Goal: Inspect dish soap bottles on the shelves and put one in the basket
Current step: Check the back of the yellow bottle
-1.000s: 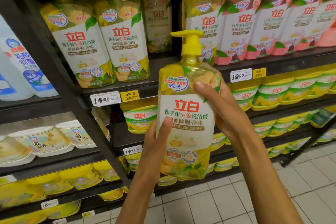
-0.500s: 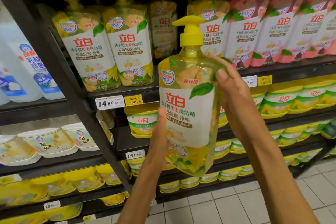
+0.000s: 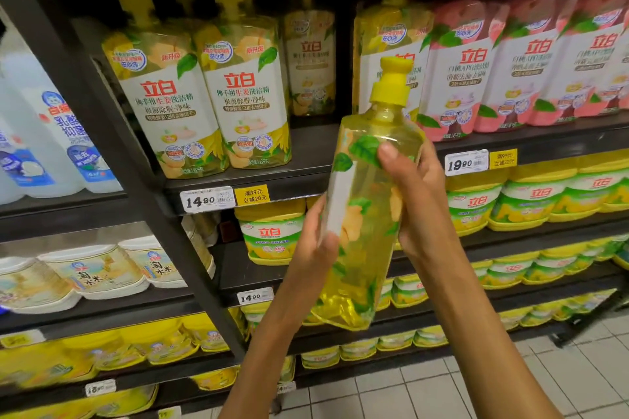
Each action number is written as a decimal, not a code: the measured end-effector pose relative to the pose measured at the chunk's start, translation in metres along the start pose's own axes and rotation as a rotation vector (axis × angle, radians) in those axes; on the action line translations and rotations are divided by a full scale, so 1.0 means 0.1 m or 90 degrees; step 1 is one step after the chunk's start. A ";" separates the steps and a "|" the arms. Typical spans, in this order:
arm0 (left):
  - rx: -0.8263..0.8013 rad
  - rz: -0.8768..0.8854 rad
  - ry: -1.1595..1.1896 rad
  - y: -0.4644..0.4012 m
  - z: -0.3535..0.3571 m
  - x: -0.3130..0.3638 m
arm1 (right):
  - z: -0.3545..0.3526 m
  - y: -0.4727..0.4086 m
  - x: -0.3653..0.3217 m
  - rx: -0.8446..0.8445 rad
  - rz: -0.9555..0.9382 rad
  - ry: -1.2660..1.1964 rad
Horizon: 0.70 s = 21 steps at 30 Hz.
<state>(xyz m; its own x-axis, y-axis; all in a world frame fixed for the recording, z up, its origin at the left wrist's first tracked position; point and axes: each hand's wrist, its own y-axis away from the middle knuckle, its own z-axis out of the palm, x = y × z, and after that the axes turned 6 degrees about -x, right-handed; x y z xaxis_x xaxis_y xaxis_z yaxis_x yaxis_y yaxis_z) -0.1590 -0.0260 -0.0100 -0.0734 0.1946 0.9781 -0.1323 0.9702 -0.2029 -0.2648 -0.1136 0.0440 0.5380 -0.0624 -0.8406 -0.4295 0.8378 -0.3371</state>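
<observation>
Right, I've got the dish soap bottle (image 3: 366,224) up in front of the shelf (image 3: 306,177) w/ the 14.90 price tag (image 3: 207,200), held in the air by both hands, just right of that tag. It's clear plastic, yellow liquid inside, yellow pump cap (image 3: 392,81) on top, tilted a bit to the right. I see it edge-on: the white label shows as a narrow strip on the left side, green leaf prints around it (text not readable from here). My left hand (image 3: 315,248) grips the lower left edge, thumb curled onto the front. My right hand (image 3: 417,194) wraps the upper right side, thumb pressed on the front; other fingers are behind the bottle, can't tell their spread.
</observation>
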 end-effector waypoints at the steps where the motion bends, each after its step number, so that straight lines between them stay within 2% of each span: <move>1: -0.003 0.016 0.005 0.02 0.02 -0.04 | 0.02 -0.02 -0.01 0.005 0.011 0.012; 4: 0.001 0.012 0.081 0.09 0.07 -0.09 | 0.01 -0.06 -0.06 -0.002 0.062 0.069; 8: 0.024 -0.038 0.243 0.11 0.05 -0.18 | -0.14 -0.14 -0.15 -0.086 0.091 0.094; 12: -0.091 -0.076 0.409 0.09 0.06 -0.20 | -0.19 -0.20 -0.17 -0.120 0.115 0.052; 16: -0.089 -0.131 0.358 0.09 0.02 -0.25 | -0.19 -0.18 -0.17 -0.112 0.099 0.013; 18: -0.050 -0.158 0.292 0.09 -0.05 -0.25 | -0.18 -0.12 -0.17 -0.100 0.085 0.000; 21: -0.019 -0.094 0.119 0.13 -0.11 -0.19 | -0.16 -0.07 -0.19 -0.060 0.059 0.027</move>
<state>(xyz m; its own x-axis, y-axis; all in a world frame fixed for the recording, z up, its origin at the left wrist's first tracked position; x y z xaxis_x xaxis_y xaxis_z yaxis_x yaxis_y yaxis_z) -0.1489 -0.0156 -0.0305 0.1294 0.0702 0.9891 -0.0982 0.9935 -0.0577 -0.2838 -0.1269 0.0549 0.4627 -0.0109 -0.8865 -0.5435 0.7865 -0.2933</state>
